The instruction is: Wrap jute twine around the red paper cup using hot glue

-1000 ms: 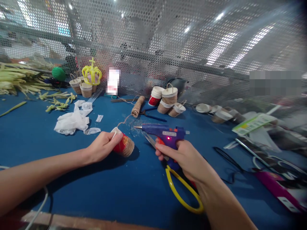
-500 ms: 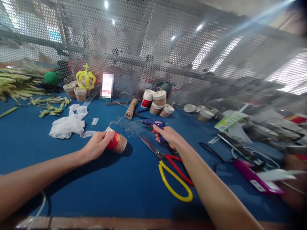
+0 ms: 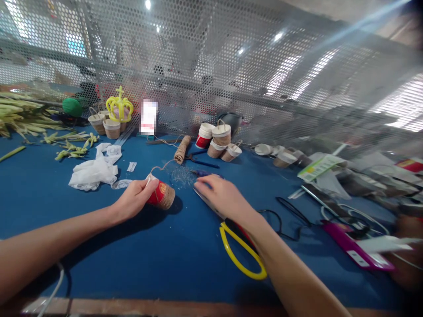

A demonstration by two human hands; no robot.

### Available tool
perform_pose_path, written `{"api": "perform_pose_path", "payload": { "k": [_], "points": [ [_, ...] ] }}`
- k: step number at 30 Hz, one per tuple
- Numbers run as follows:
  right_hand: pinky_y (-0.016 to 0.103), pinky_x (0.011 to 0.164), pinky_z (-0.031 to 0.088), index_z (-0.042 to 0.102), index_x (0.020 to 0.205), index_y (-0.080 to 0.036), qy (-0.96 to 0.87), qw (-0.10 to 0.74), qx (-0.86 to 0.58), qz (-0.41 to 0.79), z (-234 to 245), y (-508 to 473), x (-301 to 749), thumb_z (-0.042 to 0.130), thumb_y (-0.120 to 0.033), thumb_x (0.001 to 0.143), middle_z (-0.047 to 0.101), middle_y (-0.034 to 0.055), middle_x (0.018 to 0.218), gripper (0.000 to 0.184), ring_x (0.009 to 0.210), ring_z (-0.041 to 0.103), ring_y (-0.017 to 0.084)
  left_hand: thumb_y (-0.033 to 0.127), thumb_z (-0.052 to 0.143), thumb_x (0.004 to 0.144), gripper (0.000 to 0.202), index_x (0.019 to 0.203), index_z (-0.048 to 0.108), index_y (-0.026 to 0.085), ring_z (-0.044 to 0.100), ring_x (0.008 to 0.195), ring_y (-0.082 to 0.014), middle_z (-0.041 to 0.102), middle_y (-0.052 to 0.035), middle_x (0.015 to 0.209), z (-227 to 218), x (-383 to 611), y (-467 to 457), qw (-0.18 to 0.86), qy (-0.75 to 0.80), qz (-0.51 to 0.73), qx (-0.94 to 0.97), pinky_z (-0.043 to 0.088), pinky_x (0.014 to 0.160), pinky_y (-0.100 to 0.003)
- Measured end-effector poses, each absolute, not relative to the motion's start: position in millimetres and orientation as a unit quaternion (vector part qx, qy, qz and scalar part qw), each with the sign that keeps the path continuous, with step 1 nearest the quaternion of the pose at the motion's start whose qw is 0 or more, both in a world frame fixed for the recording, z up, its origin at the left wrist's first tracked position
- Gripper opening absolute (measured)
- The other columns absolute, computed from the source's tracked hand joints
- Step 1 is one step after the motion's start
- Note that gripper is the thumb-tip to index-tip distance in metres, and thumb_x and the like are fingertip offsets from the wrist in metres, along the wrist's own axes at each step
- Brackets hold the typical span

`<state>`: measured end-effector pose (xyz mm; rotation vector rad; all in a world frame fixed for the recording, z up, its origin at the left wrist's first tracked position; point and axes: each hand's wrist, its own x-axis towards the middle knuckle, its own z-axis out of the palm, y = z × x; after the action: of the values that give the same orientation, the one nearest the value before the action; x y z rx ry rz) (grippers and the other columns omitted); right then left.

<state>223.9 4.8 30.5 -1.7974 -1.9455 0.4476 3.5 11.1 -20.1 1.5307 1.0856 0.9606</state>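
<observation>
Twine-wrapped red cup [image 3: 161, 196], tilted, left of centre in the frame.
Left hand [image 3: 134, 200]: grip clamped on the cup's rim and the twine [image 3: 161, 167], apparently to pin the strand. Right hand [image 3: 228, 198]: over the scissors [image 3: 257, 276], beside the blue glue gun [image 3: 200, 173]; cannot tell whether its grip is closed. Twine roll [image 3: 182, 149]: upper centre of the worktop [image 3: 181, 264], presumably near for easy feeding.

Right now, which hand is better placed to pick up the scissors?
Probably the right hand: it is over the scissors and looks free, though its palm is hidden. The left hand is farther off, holding the cup.
</observation>
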Motion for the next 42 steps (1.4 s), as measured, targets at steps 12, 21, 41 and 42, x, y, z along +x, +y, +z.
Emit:
{"api": "perform_pose_path", "payload": {
  "k": [12,21,41,42],
  "points": [
    [0.021,0.046,0.032,0.060,0.085,-0.013,-0.773,0.179,-0.549,0.262,-1.7,-24.6,175.0,0.060,-0.031,0.072,0.053,-0.0029,0.053,0.022,0.047,0.046,0.009,0.052,0.042,0.073,0.047,0.062,0.059,0.010,0.043,0.051,-0.0095,0.055,-0.0007,0.055,-12.9,5.5,8.4,0.518,0.449,0.412,0.601,0.036,0.050,-0.019],
    [0.021,0.048,0.036,0.054,0.062,-0.017,-0.774,0.236,-0.541,0.230,21.4,-30.9,188.3,0.048,-0.027,0.080,0.049,-0.0039,0.048,0.021,0.046,0.046,0.009,0.054,0.045,0.070,0.046,0.063,0.057,0.011,0.049,0.049,-0.0120,0.057,-0.0028,0.054,-6.6,4.2,12.2,0.573,0.454,0.436,0.525,0.039,0.051,-0.023],
    [0.024,0.055,0.046,0.057,0.083,-0.017,-0.709,0.291,-0.551,0.328,49.2,-41.6,202.2,0.050,-0.031,0.077,0.063,0.0038,0.074,0.017,0.060,0.057,0.012,0.039,0.056,0.070,0.029,0.061,0.057,0.011,0.047,0.044,-0.0087,0.054,0.0000,0.051,-8.3,3.7,14.2,0.697,0.370,0.455,0.412,0.037,0.045,-0.020],
    [0.025,0.056,0.046,0.056,0.085,-0.017,-0.732,0.274,-0.537,0.317,45.9,-37.2,192.9,0.055,-0.032,0.074,0.062,0.0043,0.077,0.019,0.061,0.056,0.013,0.038,0.056,0.070,0.029,0.062,0.057,0.010,0.048,0.045,-0.0093,0.056,-0.0008,0.052,-7.7,3.7,13.6,0.709,0.362,0.449,0.405,0.038,0.046,-0.020]
  ]
}}
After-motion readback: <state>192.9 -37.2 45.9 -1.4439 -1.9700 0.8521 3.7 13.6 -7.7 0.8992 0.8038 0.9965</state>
